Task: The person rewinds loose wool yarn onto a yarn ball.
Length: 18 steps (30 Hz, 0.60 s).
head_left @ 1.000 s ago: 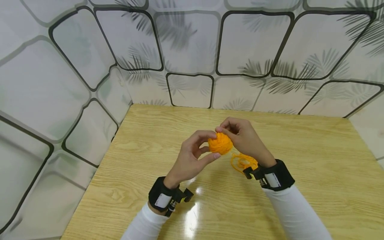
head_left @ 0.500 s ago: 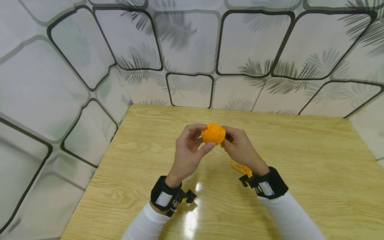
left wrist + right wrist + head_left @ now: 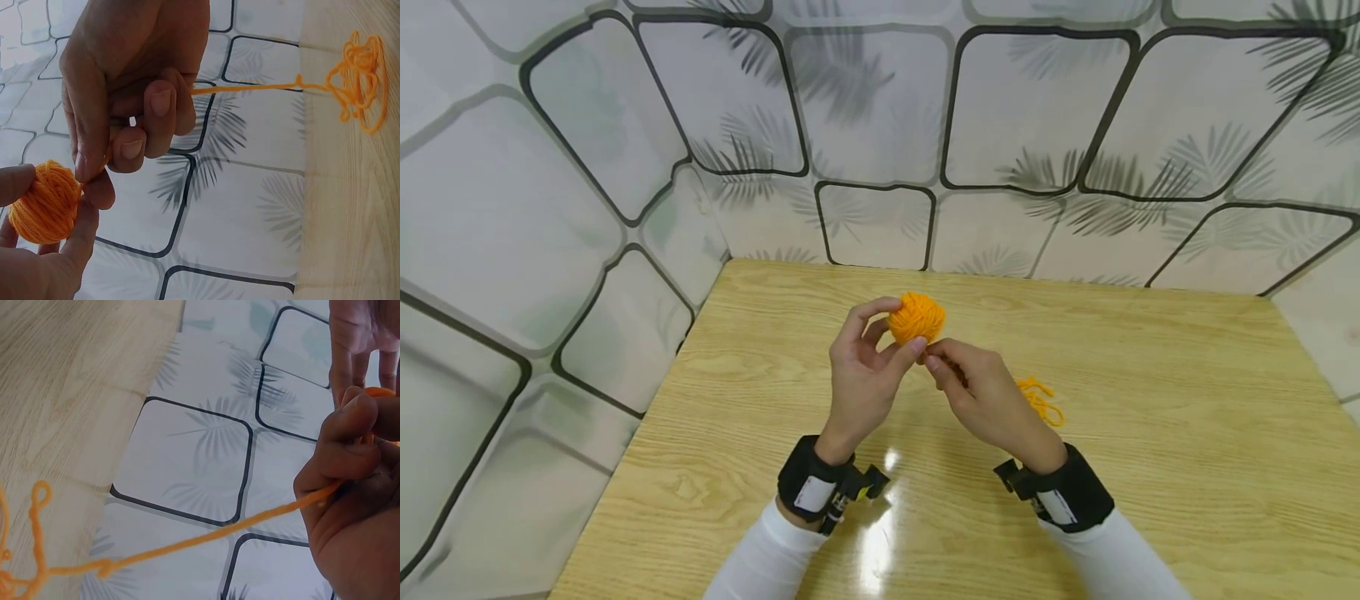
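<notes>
A ball of orange yarn (image 3: 917, 317) is held up over the table between the thumb and fingers of my left hand (image 3: 867, 375). Close against its lower right side, my right hand (image 3: 985, 392) pinches the yarn strand (image 3: 256, 88), which runs through its curled fingers. From there the strand stretches down to a loose tangle of yarn (image 3: 365, 78) on the tabletop. In the head view my right hand partly covers that tangle. The right wrist view shows the ball mostly hidden behind my fingers (image 3: 350, 419).
The wooden table (image 3: 1187, 417) reaches back to a wall (image 3: 880, 108) with a stone-and-leaf pattern. Another patterned wall (image 3: 497, 250) stands along the left side. Black straps with small cameras (image 3: 1067, 492) sit on both wrists.
The ball has moved left and away from me in my left hand. My right hand has passed from the ball's upper right, down its side, to its lower right.
</notes>
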Tool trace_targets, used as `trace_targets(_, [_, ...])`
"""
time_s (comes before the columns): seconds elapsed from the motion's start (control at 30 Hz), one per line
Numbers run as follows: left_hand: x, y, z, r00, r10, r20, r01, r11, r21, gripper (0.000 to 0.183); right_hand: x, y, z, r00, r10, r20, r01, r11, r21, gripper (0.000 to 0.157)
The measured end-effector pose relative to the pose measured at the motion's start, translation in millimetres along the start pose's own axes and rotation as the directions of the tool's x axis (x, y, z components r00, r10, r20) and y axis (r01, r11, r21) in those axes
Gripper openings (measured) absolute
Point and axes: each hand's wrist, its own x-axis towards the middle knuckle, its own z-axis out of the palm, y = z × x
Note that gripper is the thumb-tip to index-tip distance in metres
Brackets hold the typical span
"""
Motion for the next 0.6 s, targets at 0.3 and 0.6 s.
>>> trace_targets(0.3, [2.0,-3.0,-2.0,0.999,0.038,-0.014,-0.036,0.991,0.126,0.042,-14.5,-5.9,2.9,1.0,-0.006,-0.019,0.005,0.997,-0.08,0.01])
trace_targets(0.6, [1.7,-9.5,-8.2,0.999,0.029,-0.025,-0.023,0.978,0.206,0.04,-30.2,-11.4,4.9,1.0,-0.009,-0.023,0.007,0.996,-0.091,0.009])
